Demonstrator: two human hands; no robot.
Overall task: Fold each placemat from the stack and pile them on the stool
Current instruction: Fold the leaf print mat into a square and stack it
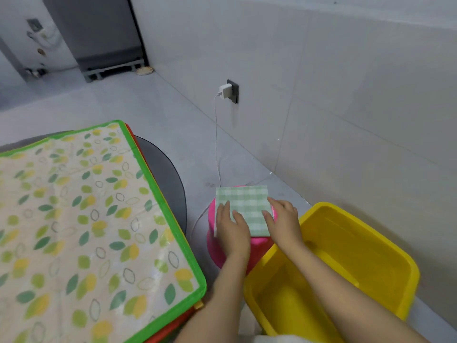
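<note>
Placemat stack (81,226), topped by a leaf-print mat with a green border, lies flat on a round dark table (168,179) at the left of the view. Red edging of another mat shows beneath it at the far and near edges.

One folded placemat (244,206), green gingham, rests on the pink stool (235,253) and overhangs the seat on its far side. Left hand (231,226) lies flat on its left portion, fingers extended. Right hand (284,219) lies flat on its right edge, fingers likewise extended. Neither hand grasps anything; both press the mat down. A yellow plastic tub (346,263) stands just beside the stool, under the right forearm.

Handling assessment: the folded mat appears thin, light and pliable, holding a crisp square outline. Such material probably springs open at the fold when released, so pressing along the creases is advisable. The top mat of the stack has a glossy surface, which suggests a slippery coating. Take hold of it at the bound green border, preferably at two adjacent corners, where the stitching likely gives a firmer grip than the smooth centre.

A white charger (225,91) is plugged into the wall socket, and its cable runs down behind the stool.
</note>
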